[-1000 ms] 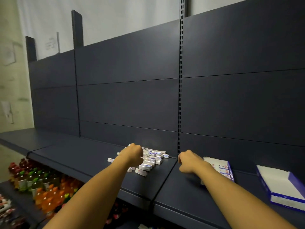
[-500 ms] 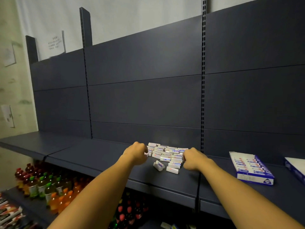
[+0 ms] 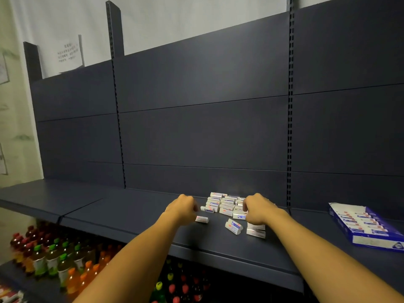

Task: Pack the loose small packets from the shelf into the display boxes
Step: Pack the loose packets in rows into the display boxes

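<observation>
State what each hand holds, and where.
Cannot be told: both the left hand and right hand are curled at the pile of small white packets, fingertips hidden.

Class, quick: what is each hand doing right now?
Left hand: fingers curled, grip cannot be told.
Right hand: curled at the packet pile, grip cannot be told.
</observation>
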Tool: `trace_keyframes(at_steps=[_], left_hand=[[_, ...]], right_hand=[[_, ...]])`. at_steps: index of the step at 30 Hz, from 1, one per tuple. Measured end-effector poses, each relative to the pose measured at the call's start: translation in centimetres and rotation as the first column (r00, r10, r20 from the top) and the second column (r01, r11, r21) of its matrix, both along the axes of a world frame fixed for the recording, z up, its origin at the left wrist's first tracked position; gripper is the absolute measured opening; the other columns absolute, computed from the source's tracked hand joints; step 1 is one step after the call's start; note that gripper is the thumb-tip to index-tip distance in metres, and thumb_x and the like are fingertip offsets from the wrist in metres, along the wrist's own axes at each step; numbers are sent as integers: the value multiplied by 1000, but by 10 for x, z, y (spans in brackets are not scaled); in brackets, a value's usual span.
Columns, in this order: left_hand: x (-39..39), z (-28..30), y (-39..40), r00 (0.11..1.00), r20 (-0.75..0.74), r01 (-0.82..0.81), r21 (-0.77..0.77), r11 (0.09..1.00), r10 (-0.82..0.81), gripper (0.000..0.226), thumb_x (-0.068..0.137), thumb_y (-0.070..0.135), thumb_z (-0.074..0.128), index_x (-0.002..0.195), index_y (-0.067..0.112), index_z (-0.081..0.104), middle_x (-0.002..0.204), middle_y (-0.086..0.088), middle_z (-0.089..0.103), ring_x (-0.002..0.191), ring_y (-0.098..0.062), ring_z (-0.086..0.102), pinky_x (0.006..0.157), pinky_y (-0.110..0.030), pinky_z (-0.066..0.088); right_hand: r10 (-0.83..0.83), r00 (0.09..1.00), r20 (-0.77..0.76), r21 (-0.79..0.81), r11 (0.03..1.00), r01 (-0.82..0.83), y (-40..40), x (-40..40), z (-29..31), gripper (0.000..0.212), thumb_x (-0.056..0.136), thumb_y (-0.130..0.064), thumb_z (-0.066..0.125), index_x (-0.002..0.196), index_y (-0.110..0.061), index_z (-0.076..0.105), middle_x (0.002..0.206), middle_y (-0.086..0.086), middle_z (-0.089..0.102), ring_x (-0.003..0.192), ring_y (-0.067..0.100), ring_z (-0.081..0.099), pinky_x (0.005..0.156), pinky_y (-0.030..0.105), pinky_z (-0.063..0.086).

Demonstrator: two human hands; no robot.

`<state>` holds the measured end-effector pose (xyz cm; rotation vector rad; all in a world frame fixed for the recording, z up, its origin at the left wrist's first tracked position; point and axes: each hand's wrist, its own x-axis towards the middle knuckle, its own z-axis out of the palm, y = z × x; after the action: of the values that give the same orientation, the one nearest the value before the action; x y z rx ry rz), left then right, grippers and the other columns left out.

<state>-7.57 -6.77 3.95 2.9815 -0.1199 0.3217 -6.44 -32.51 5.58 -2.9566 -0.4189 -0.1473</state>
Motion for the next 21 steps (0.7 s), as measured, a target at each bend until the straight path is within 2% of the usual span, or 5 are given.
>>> trace_keyframes(at_steps=[8, 11, 15, 19, 21], left_hand=[[63, -10, 6, 999, -20, 48, 76, 996, -46, 35, 95, 7, 54, 126, 16, 69, 125, -10, 64, 104, -28, 65, 89, -38, 56], [87, -15, 4, 997, -20, 73, 103, 992, -72, 29, 96, 13, 57, 122, 16, 70, 121, -10, 66, 102, -29, 65, 87, -39, 56], [111, -23, 5, 993, -29, 116, 103, 988, -113, 26, 94, 13, 60, 118, 16, 71, 118, -9, 67, 101, -29, 65, 85, -39, 56], [127, -31, 10, 986, -41, 166, 77, 983, -163, 27, 89, 15, 69, 115, 18, 71, 119, -5, 67, 103, -28, 64, 81, -35, 54], [131, -33, 12, 980, -44, 198, 78, 977, -195, 28, 89, 20, 73, 117, 19, 70, 120, -3, 66, 105, -27, 63, 85, -35, 54]], right_hand=[[24, 1000, 0, 45, 999, -24, 19, 57, -6, 37, 84, -1, 57, 117, -13, 70, 118, 9, 65, 99, 28, 66, 88, 39, 58], [16, 1000, -9, 68, 998, -16, 20, 77, -4, 38, 86, -2, 59, 119, -17, 69, 119, 5, 63, 99, 25, 65, 85, 35, 58], [21, 1000, -12, 72, 997, -20, 22, 98, -3, 36, 87, -1, 62, 119, -17, 69, 118, 5, 62, 101, 23, 64, 90, 38, 58], [39, 999, -31, 41, 998, -38, 24, 110, -7, 36, 86, 2, 61, 115, -18, 71, 113, 4, 62, 98, 23, 64, 87, 38, 59], [42, 998, -50, 35, 999, -41, 27, 114, -9, 36, 86, 3, 60, 113, -18, 72, 111, 3, 63, 97, 23, 64, 86, 37, 59]])
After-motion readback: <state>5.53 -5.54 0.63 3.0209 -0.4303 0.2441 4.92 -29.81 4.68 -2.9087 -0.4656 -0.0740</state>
